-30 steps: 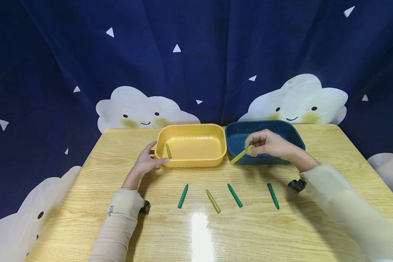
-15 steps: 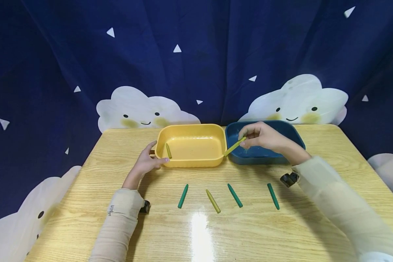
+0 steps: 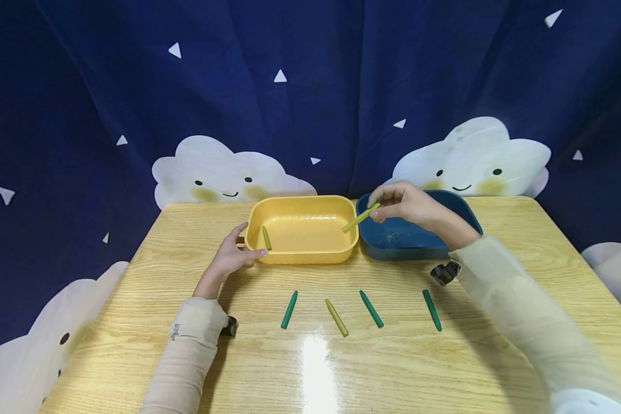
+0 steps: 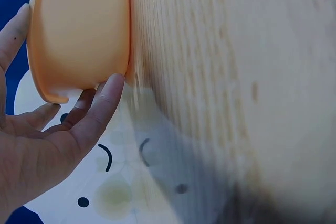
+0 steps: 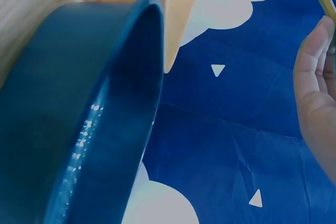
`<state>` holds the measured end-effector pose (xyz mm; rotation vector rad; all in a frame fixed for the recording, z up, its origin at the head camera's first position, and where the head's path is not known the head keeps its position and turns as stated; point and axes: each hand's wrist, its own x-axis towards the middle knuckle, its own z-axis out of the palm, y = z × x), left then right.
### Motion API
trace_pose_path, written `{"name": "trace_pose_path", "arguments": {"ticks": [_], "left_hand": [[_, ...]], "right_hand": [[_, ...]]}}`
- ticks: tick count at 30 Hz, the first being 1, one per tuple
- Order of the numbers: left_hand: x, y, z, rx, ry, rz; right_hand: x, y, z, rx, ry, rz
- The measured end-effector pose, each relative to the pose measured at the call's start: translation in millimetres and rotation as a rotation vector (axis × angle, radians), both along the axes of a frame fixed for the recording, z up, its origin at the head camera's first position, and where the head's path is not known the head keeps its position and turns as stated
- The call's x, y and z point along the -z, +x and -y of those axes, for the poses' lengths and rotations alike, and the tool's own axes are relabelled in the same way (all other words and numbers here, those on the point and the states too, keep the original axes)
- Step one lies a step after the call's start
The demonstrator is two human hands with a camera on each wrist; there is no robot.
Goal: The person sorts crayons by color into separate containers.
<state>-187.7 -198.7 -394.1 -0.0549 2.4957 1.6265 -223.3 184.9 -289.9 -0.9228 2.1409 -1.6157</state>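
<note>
Nearest to us, two pale sleeves (image 3: 186, 345) reach in over the wooden counter (image 3: 269, 374). Beyond, on its bare surface, we see a loose row from left to right: a first green crayon (image 3: 289, 309), a loose yellow crayon (image 3: 337, 318), a second green crayon (image 3: 371, 309) and a third green crayon (image 3: 432, 310).

Farther on stand two containers side by side; we cannot tell whether their rims touch. At the left end of the yellow tray (image 3: 305, 258), the left hand (image 3: 232, 256) has its fingers spread apart, thumb resting on the near corner. Inside that tray, close to the same end, lies one short yellow crayon (image 3: 266, 238).

The right hand (image 3: 406, 204) is above the blue tray (image 3: 409, 254), its grip together, pinching a held yellow crayon (image 3: 361, 217) by the upper end. The crayon slants down leftward, its low end over the yellow tray's right side. On the blue tray's floor we make out a faint greenish patch, too blurred to identify.

Behind everything hangs a dark blue curtain (image 3: 315, 86) with smiling clouds.
</note>
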Motion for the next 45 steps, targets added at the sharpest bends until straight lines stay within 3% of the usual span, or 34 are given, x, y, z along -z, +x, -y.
{"name": "trace_pose_path", "arguments": {"ticks": [7, 16, 21, 35, 45], "left_hand": [[0.5, -0.7, 0, -0.012, 0.012, 0.006], [-0.4, 0.0, 1, -0.008, 0.023, -0.001], [-2.4, 2.2, 1, -0.011, 0.031, 0.005], [-0.7, 2.3, 1, -0.016, 0.041, -0.003], [-1.1, 1.2, 0, -0.028, 0.031, 0.006]], "right_hand": [[-7.6, -9.2, 8, -0.027, -0.07, 0.005], [-10.4, -19.1, 21, 0.037, -0.044, 0.001], [-10.4, -26.4, 30, 0.019, -0.075, -0.011], [-4.9, -47.1, 54, 0.044, -0.123, 0.027], [-4.2, -60.0, 69, 0.009, -0.19, 0.081]]}}
